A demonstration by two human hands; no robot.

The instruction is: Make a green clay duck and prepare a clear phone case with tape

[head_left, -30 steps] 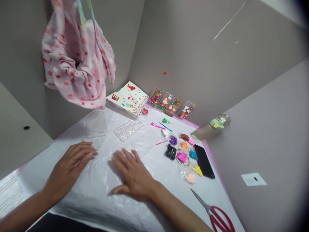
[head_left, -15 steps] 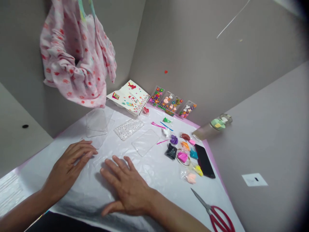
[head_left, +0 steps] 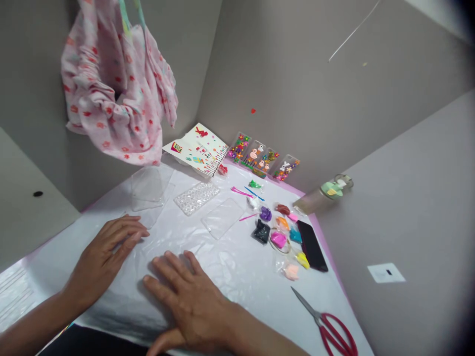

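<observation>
My left hand (head_left: 107, 254) rests near the left of the white plastic table cover (head_left: 230, 277), fingers stretched out and holding nothing. Its fingertips are close to a few clear phone cases (head_left: 148, 190) that overlap at the back left. Closer to the table's front edge, my right hand (head_left: 191, 299) lies with fingers spread over the cover, also holding nothing. Beyond it are a clear phone case (head_left: 222, 217) lying flat and a patterned clear case (head_left: 196, 198). Wrapped pieces of coloured clay, such as black (head_left: 261, 231) and magenta (head_left: 278, 240), sit to the right.
Red-handled scissors (head_left: 322, 319) lie at the front right, with a black phone (head_left: 312, 246) behind them. Decorated phone cases (head_left: 256, 154) lean on the wall beside a spiral notebook (head_left: 200, 148). A bottle (head_left: 315, 198) stands at the right edge. Pink cloth (head_left: 118, 89) hangs at the left.
My right hand has slid toward the table's front edge and slightly left, its fingers still spread. My left hand has hardly moved. The view has shifted slightly.
</observation>
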